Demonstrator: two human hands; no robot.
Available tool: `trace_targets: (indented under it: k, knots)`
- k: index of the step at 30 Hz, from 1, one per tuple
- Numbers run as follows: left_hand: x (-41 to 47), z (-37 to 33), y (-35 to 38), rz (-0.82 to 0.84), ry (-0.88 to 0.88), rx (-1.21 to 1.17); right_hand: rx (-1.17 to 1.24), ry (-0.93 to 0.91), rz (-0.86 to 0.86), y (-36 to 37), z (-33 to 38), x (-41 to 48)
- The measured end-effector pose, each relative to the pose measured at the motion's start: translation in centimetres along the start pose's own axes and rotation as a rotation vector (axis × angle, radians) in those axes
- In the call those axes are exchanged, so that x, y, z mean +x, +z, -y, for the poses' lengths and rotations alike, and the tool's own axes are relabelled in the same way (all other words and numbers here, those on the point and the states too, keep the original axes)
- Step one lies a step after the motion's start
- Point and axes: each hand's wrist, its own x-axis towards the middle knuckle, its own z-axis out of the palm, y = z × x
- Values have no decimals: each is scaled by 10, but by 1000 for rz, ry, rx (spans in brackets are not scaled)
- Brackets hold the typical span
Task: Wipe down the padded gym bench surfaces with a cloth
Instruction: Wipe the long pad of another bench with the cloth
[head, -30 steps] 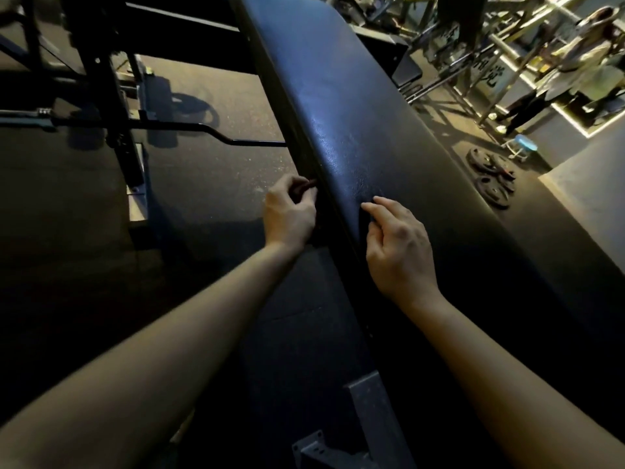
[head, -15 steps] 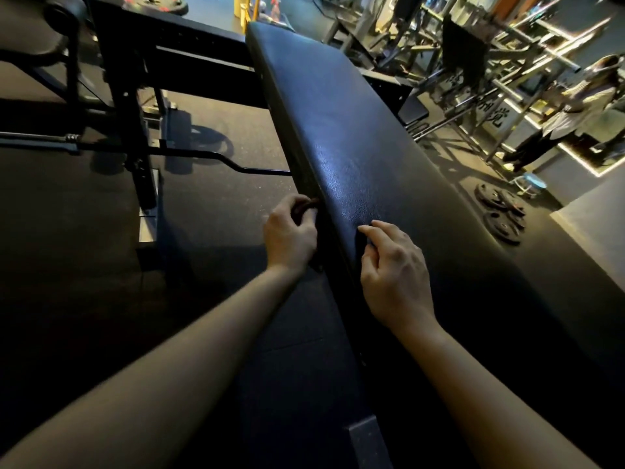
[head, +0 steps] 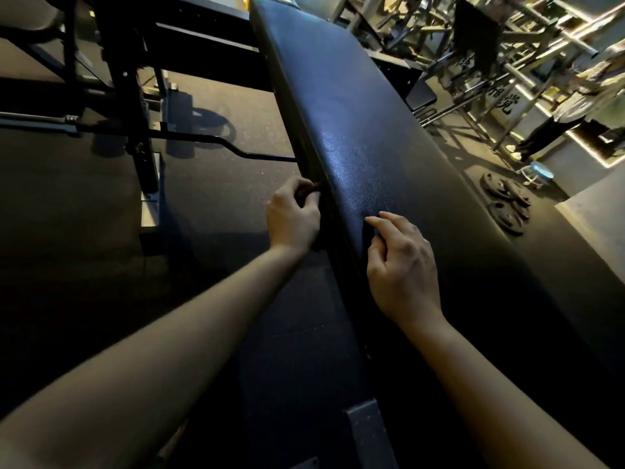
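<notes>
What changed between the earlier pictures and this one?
Almost nothing: only the view shifted, showing more of the bench pad at its far end. The left hand still pinches a small dark thing at the pad's left edge; the right hand still rests bent fingers on top. Nothing was taken or let go.

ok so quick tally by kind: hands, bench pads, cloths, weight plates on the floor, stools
hands: 2, left hand and right hand
bench pad: 1
dark cloth: 1, a small bit showing in the left hand's grip
weight plates on the floor: 3 that the dim view shows
blue-topped stool: 1
total: 8
</notes>
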Motion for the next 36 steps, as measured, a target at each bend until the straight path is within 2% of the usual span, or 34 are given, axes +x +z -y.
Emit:
trace_targets:
  k: [2,6,9,13,17,20,22,24,27,29,32,36]
  knots:
    - [-48,-3,-7,43,37,-35,0,3,-1,0,1,-1]
    - [-153,-2,-34,267,46,-162,-7,0,1,1,2,-1]
    - [-98,-4,-22,166,126,-64,-4,1,3,1,2,-1]
    - [4,2,0,11,8,-14,1,11,2,0,2,0]
    - [-58,0,-10,55,61,-59,6,11,1,-1,2,0]
    - [-149,-2,-31,250,60,-132,1,14,7,0,2,0]
    - [-165,-3,-39,317,88,-139,3,18,6,-1,3,1]
    - [-132,-1,-33,276,157,-72,5,19,14,-2,3,0]
    - [-48,2,-15,123,60,0,7,17,22,-4,4,0]
    - [-29,5,-9,84,18,-15,10,15,19,-4,4,0]
    - [-75,4,-13,111,34,-69,19,20,15,-3,4,0]
    - [-152,0,-27,230,-2,-163,4,-4,29,-2,3,-1]
